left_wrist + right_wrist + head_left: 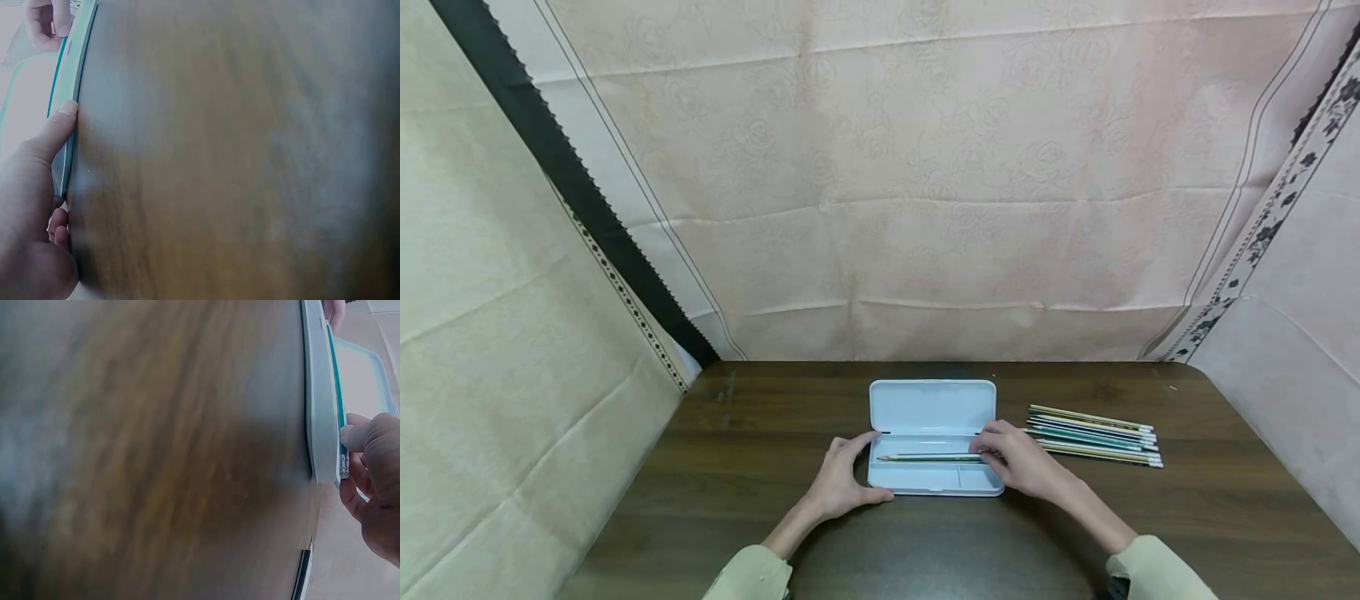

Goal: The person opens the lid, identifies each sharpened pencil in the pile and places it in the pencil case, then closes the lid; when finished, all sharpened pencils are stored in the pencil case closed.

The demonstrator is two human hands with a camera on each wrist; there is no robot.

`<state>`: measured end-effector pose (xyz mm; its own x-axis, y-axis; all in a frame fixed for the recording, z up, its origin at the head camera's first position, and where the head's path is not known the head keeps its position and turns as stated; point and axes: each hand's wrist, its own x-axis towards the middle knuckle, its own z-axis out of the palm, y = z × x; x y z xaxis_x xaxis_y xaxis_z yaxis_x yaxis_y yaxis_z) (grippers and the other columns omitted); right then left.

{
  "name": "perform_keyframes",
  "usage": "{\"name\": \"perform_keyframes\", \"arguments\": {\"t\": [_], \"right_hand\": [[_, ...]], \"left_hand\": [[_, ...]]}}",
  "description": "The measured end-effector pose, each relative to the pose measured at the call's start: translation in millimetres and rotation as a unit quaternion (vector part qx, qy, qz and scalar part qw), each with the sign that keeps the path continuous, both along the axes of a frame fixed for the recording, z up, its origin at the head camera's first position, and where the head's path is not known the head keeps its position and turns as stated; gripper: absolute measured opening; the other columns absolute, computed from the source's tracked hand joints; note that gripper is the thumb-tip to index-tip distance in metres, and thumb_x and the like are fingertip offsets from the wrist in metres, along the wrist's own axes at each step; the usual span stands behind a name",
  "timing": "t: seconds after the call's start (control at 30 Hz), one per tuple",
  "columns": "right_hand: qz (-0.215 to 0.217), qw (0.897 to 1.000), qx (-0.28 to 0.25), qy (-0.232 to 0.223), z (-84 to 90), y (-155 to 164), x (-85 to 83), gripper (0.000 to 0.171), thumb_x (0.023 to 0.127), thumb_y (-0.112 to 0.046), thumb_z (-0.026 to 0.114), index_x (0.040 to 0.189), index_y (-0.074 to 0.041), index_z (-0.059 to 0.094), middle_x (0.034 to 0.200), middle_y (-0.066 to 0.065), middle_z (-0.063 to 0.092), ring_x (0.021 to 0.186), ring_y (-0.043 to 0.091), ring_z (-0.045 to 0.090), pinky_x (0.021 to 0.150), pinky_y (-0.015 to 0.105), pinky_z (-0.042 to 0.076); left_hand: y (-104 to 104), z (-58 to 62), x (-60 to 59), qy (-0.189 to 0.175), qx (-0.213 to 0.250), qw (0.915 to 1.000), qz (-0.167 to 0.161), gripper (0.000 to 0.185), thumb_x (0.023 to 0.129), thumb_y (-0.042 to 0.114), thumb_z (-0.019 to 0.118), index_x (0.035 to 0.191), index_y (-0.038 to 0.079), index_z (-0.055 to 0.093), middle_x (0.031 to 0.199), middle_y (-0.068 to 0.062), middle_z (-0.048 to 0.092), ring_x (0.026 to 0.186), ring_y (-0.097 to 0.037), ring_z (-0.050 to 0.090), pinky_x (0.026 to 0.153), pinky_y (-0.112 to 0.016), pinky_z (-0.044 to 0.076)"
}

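Pale-blue and open, 1 case [932, 406] lies on the worktop [737, 492], its left end in the left hand's [841, 481] grip; the right hand [1021, 458] pinches 1 green pencil [928, 457] along it, near overlapping pencils [1097, 436] I cannot count.

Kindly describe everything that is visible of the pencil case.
The pencil case is pale blue, rectangular with rounded corners, hard-looking, plastic or metal. It sits open on the brown table, its lid turned back on the far side; the shallow tray shows a small divider at front right. The left hand grips its left end. The right hand holds a green pencil lengthwise over the tray; whether either touches the case is unclear.
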<state>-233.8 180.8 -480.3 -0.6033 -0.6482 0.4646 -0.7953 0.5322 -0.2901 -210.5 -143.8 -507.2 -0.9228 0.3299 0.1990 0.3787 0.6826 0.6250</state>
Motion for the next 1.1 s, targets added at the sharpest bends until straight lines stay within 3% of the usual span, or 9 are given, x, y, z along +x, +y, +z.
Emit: {"name": "perform_keyframes", "arguments": {"t": [0.47, 0.87, 1.1], "right_hand": [[0.001, 1.0, 0.013, -0.005, -0.6, -7.1, -0.2, 0.016, 0.078, -0.002, 0.068, 0.088, -0.014, 0.068, 0.083, -0.006, 0.052, 0.073, 0.007, 0.046, 0.061, 0.022, 0.042], [-0.001, 1.0, -0.004, -0.027, -0.8, -7.5, -0.8, 0.018, 0.078, -0.003, 0.069, 0.091, -0.014, 0.068, 0.087, -0.005, 0.052, 0.075, 0.009, 0.048, 0.064, 0.022, 0.044], [-0.02, 0.999, -0.028, -0.034, 0.0, 8.5, 0.9, 0.017, 0.078, -0.003, 0.068, 0.092, -0.014, 0.067, 0.09, -0.005, 0.054, 0.076, 0.007, 0.05, 0.065, 0.023, 0.045]], "left_hand": [[0.2, -0.8, -1.6, 0.003, -0.005, 1.0, 0.003, 0.09, 0.059, 0.058, 0.075, 0.135, 0.024, 0.041, 0.116, 0.0, 0.046, 0.099, -0.016, 0.036, 0.077, -0.037, 0.038], [0.6, 0.3, -2.0, -0.002, -0.006, 1.0, 0.001, 0.09, 0.06, 0.059, 0.074, 0.135, 0.023, 0.041, 0.116, 0.001, 0.046, 0.099, -0.016, 0.036, 0.078, -0.037, 0.038], [1.5, 0.1, -1.4, 0.001, -0.007, 1.0, 0.001, 0.09, 0.06, 0.058, 0.075, 0.135, 0.024, 0.041, 0.117, 0.001, 0.046, 0.099, -0.016, 0.036, 0.079, -0.038, 0.037]]}}
